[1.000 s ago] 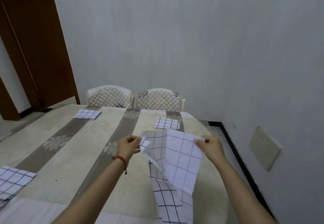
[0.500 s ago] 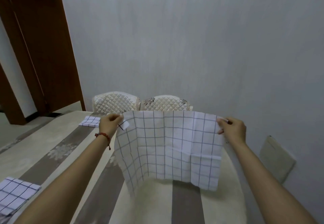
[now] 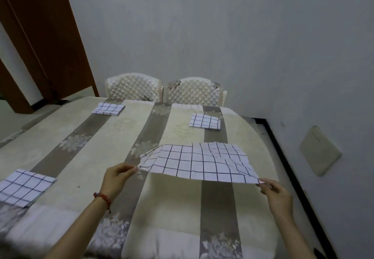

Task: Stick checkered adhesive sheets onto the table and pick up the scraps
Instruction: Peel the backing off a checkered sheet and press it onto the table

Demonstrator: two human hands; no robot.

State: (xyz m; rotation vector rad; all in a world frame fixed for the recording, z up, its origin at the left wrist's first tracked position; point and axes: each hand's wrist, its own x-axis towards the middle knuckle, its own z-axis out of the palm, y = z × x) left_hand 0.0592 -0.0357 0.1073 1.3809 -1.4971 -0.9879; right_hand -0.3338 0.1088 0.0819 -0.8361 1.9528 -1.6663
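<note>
Item: sheet [image 3: 197, 162], white with a dark grid, unfolded and creased. It is held out nearly flat above the desk [image 3: 85, 153], over its right half. The near edge is lifted clear of the surface; whether the far edge touches cannot be told.

Left hand [image 3: 115, 178]: thumb and fingers pinch the sheet's near left corner. A red cord bracelet [image 3: 102, 197] sits on the wrist.

Right hand [image 3: 277, 195]: fingertips pinch the sheet's near right corner.

Desk: long, rounded at the right end, covered by a cream cloth with grey-brown floral stripes running away from the viewer.

Folded sheets, same grid pattern, lying flat on the desk:
- far left piece [image 3: 108, 109], near the far edge, in front of the left chair [image 3: 132, 88];
- far right piece [image 3: 204, 121], partly on a dark stripe, in front of the right chair [image 3: 194, 91];
- near left piece [image 3: 23, 186], at the left side, cut by the frame edge.
All three lie well apart from the held sheet.

Chairs: two, quilted cream backs, side by side against the desk's far edge.

Surroundings: pale textured wall [image 3: 202, 32] behind and to the right; brown wooden door [image 3: 46, 36] at the left; beige wall plate [image 3: 319, 150] low on the right.
</note>
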